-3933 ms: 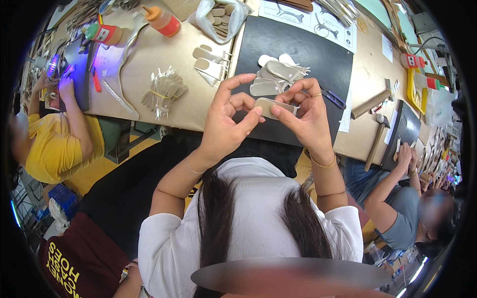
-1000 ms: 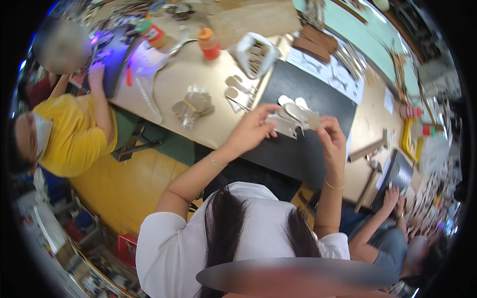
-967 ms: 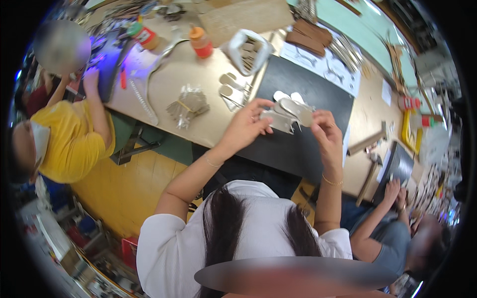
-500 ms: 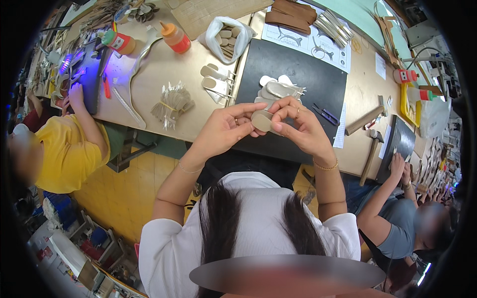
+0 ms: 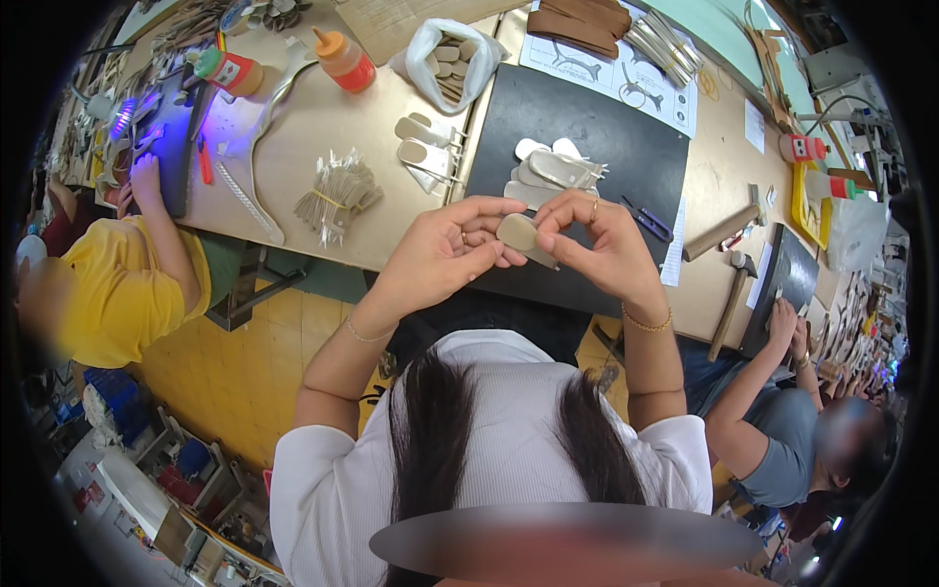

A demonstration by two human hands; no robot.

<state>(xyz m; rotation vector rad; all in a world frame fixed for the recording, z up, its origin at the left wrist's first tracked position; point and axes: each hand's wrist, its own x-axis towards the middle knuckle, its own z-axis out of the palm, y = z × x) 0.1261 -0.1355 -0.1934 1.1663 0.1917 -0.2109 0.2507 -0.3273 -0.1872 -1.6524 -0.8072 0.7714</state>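
Observation:
Both my hands meet above the near edge of a black mat (image 5: 626,127), around a small beige round-ended tab (image 5: 515,233), seemingly leather. My left hand (image 5: 440,249) has its thumb and fingers closed at the tab's left side. From the right, my right hand (image 5: 604,249) pinches it between thumb and fingers. A darker edge shows beneath the tab; whether that is a second layer I cannot tell. Just beyond my fingers lies a pile of pale rounded tabs (image 5: 555,171) with white stringy ends. Purple-handled thread snips (image 5: 650,223) rest to the right of the pile.
Left of the mat lie a banded bundle of strips (image 5: 337,196) and several pale tabs (image 5: 425,157). Farther back stand a plastic bag of tabs (image 5: 450,73) and an orange-topped bottle (image 5: 344,61). A hammer (image 5: 734,303) lies right. Co-workers sit on both sides.
The tab has turned slightly between my fingers, and my right thumb and fingers have shifted a little along it. The view has moved slightly.

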